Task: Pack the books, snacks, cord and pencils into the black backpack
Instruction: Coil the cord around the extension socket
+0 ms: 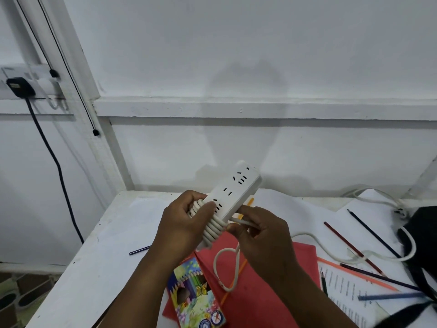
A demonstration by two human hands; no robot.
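Fingers (203,207) of both hands around the cord-wrapped power strip (233,192).

Illumination is even and cool, moderately dim, giving the white wall (236,55) a grey-blue cast. A broad, soft shadow sits on the wall above the power strip (233,194), with a fainter band continuing down to the table (94,256); its edges are diffuse, consistent with light arriving from behind the camera. No glare or blown highlights are noted. Wide-angle distortion is evident: the pillar (78,55) at left leans and lines bow toward the edges. Focus is fair at centre; the strip's slots read clearly. Detail softens toward the corners, where the backpack (423,242) and printed sheet (345,294) smear, its text illegible.
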